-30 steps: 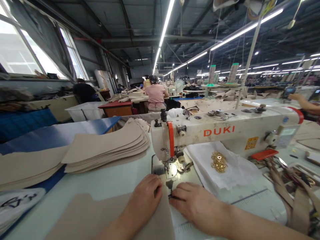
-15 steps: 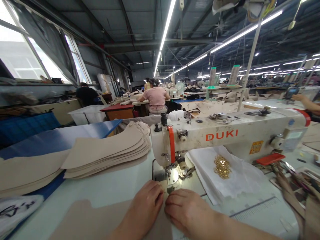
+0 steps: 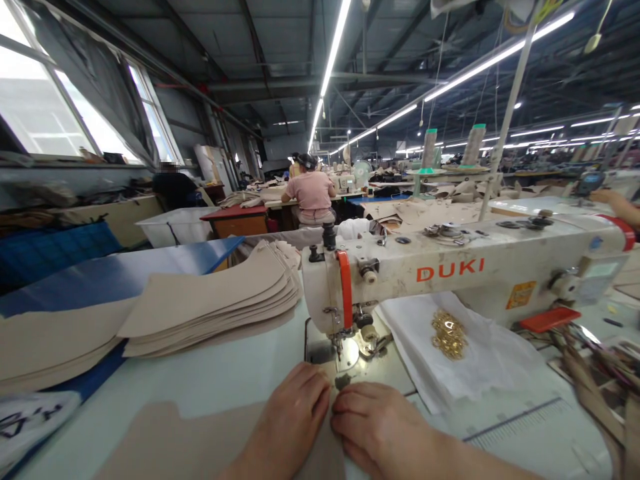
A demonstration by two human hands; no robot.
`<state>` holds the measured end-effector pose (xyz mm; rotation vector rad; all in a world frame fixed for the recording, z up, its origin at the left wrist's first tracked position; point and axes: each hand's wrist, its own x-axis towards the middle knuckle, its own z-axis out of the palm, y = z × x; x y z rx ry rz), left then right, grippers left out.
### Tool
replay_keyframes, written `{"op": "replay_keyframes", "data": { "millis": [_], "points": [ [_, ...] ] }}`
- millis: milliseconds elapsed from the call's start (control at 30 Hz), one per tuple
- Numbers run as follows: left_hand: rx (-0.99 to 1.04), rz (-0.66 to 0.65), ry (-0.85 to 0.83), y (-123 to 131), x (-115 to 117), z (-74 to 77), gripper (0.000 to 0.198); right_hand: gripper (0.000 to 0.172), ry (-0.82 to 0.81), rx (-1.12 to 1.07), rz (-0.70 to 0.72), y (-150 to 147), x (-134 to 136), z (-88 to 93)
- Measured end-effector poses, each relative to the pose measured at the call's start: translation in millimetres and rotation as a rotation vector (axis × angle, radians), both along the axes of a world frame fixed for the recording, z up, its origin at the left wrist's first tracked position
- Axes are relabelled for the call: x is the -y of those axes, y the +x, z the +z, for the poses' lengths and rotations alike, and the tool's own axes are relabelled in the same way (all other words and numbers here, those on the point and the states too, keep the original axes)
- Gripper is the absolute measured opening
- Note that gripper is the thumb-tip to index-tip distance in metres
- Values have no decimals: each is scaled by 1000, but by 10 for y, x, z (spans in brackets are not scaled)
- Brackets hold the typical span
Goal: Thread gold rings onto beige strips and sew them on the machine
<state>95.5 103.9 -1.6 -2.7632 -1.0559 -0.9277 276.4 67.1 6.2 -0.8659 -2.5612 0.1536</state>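
Observation:
A flat beige fabric piece lies on the pale table, its narrow end reaching the needle area of a white sewing machine marked DUKI. My left hand is closed on that end, fingers bent and thumb side inward, just in front of the needle plate. Close beside it my right hand grips the piece's right edge with curled fingers. Both sets of fingertips are partly hidden, as is the fabric beneath them. The presser foot stands just beyond the hands.
Stacked beige pieces lie at the left. Gold metal rings rest on a white cloth under the machine arm. Beige strips and tools crowd the right edge. A person in pink sits ahead, back turned.
The view has shifted slightly, so the machine's right part and the gold rings appear farther right. Both hands stay almost in place on the fabric piece.

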Motion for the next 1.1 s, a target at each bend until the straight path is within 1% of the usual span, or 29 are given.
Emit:
{"op": "replay_keyframes", "data": {
  "millis": [300, 500, 700, 833, 1100],
  "points": [
    [-11, 17, 2, 5, 16, -13, 21, 11, 18, -22, -12, -11, -6, -28],
    [-22, 6, 5, 3, 24, -5, 21, 13, 11, -27, -2, -2, -1, -15],
    [-18, 13, -7, 1, 20, -17, 19, 15, -27, -16, -59, 2, 5, -10],
    [-25, 39, -42, 13, 20, -10, 18, 17, -18, -34, -113, -12, 3, -16],
    [-25, 69, -107, 26, 25, 25, 19, 18, -9, -5, -105, -24, -6, 24]
  ]
}}
